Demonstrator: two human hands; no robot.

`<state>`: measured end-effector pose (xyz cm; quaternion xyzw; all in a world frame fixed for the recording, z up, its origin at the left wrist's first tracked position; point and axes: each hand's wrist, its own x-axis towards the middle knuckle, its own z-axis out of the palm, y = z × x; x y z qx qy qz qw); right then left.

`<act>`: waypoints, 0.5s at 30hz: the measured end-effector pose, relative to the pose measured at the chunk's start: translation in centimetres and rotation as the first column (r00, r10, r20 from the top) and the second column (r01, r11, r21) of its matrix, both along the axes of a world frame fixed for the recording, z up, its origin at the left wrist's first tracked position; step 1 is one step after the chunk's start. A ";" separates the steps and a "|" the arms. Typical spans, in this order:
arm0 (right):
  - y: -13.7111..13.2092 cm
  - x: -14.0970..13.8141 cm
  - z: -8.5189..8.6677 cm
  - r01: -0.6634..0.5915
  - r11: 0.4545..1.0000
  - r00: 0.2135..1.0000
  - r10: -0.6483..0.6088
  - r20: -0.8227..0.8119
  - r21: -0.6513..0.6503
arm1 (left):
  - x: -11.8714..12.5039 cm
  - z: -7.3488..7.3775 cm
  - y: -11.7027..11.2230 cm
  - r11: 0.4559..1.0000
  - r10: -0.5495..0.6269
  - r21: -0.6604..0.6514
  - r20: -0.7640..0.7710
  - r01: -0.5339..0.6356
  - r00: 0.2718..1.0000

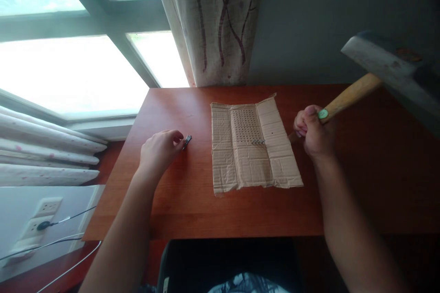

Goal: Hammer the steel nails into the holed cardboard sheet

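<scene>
My right hand [315,132] is wrapped round the wooden handle of a hammer [352,96]. The hammer is tilted up to the right, its large metal head raised above the table and slightly blurred. On the left, my left hand [161,146] rests over the tabletop with its fingers curled in. Its thumb and fingertips are at a small bunch of dark nails [187,141]; whether a nail is pinched between them is hidden. Between my hands lies a creased sheet of cardboard [254,167]. Rows of small holes mark its middle panel, and a short row of nails [258,142] stands along their lower edge.
A reddish-brown wooden table [192,215] carries all this. Behind it hang a patterned curtain [223,23] and a grey wall [309,23]. A window [62,73] is on the left, above a wall socket [44,215] with cables. A dark seat [192,261] is at the near edge.
</scene>
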<state>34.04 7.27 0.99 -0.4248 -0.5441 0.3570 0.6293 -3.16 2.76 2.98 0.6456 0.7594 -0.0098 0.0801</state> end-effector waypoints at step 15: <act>-0.1 0.1 0.0 0.036 0.999 0.998 -0.034 -0.061 0.031 | 0.3 0.5 1.8 0.991 -0.019 -0.132 -0.059 0.011 0.998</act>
